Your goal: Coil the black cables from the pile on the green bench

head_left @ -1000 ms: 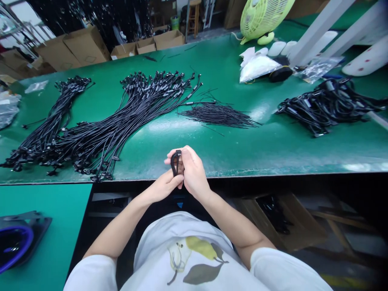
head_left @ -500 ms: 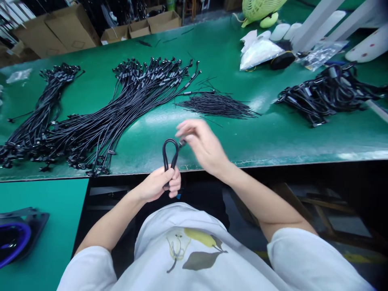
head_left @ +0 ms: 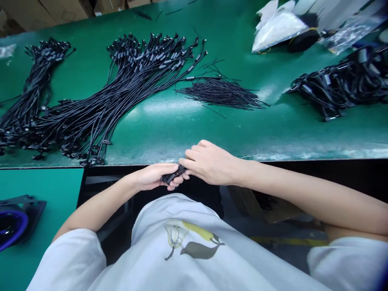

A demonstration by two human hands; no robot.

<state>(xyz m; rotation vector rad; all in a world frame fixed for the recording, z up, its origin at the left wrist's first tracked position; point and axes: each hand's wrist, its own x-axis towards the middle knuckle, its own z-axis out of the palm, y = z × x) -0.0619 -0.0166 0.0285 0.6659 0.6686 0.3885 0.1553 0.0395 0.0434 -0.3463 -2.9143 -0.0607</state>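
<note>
A folded black cable (head_left: 173,175) is held close to my body, just off the table's front edge. My left hand (head_left: 153,176) grips one end of it, the thumb on top and the fingers curled beneath. My right hand (head_left: 212,163) is closed round the other end, its fingers covering that part of the cable. Beyond my hands lies a pile of thin black ties (head_left: 222,93). A large fan of straight black cables (head_left: 121,91) spreads out to the left of the ties.
Another bundle of cables (head_left: 41,76) lies at the far left. Coiled black cables (head_left: 339,85) are heaped on the right of the green table (head_left: 242,133). White plastic bags (head_left: 279,32) sit at the back right. A blue-rimmed object (head_left: 18,226) rests on the lower-left surface.
My right hand has come down beside my left and closed on the cable. The upright loop is now folded down between both hands. The view has tilted downward.
</note>
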